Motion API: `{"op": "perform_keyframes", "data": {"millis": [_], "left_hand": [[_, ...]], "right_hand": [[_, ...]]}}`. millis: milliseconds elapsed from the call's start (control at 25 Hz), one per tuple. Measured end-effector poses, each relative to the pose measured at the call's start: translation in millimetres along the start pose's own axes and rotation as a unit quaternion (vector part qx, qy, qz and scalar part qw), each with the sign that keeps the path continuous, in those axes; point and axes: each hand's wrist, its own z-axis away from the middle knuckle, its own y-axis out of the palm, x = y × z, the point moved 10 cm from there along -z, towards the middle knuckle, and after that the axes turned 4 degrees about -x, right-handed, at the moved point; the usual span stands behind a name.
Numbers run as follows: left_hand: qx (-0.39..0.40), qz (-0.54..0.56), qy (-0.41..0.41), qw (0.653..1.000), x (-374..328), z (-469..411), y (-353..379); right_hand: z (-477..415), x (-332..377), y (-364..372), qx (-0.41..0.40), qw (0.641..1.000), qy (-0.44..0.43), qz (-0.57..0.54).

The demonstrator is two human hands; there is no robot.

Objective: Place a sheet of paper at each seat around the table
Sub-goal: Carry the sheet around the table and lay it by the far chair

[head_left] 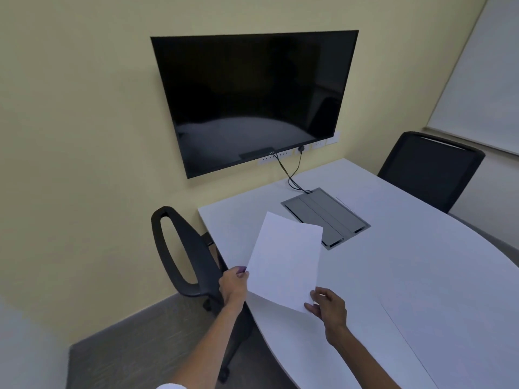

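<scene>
A blank white sheet of paper point(285, 259) hangs tilted just above the near left part of the white table point(421, 262). My left hand point(233, 284) pinches its lower left edge. My right hand point(327, 304) grips its lower right corner. A black office chair point(182, 248) stands at the table's left side, right beside my left hand. Another black chair point(429, 169) is at the far right side. A second faint sheet point(344, 202) seems to lie flat on the table near that far chair.
A grey cable box point(325, 217) is set into the table beyond the sheet, with black cables point(292, 175) rising to the wall sockets. A dark TV screen point(252, 102) hangs on the yellow wall. A white board or blind point(483, 80) covers the right wall.
</scene>
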Motion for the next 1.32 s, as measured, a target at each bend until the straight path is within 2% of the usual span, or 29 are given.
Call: {"op": "perform_keyframes", "data": {"millis": [360, 520, 920, 1320], "left_hand": [[0.097, -0.093, 0.062, 0.989, -40.6, -115.1, 71.6], [0.134, -0.185, 0.111, 0.967, -66.7, -179.2, 114.9], [0.176, -0.246, 0.104, 0.948, -60.0, -276.7, 184.7], [0.233, -0.283, 0.116, 0.923, -38.0, -346.8, 236.3]], "right_hand": [[-83.2, -5.8, 49.5, -0.082, 0.996, 0.019, -0.028], [-139.2, -18.2, 76.2, -0.110, 0.991, 0.055, -0.053], [-209.2, -43.0, 120.4, -0.168, 0.978, 0.109, -0.050], [-227.3, -83.8, 173.1, -0.223, 0.954, 0.177, -0.092]]}}
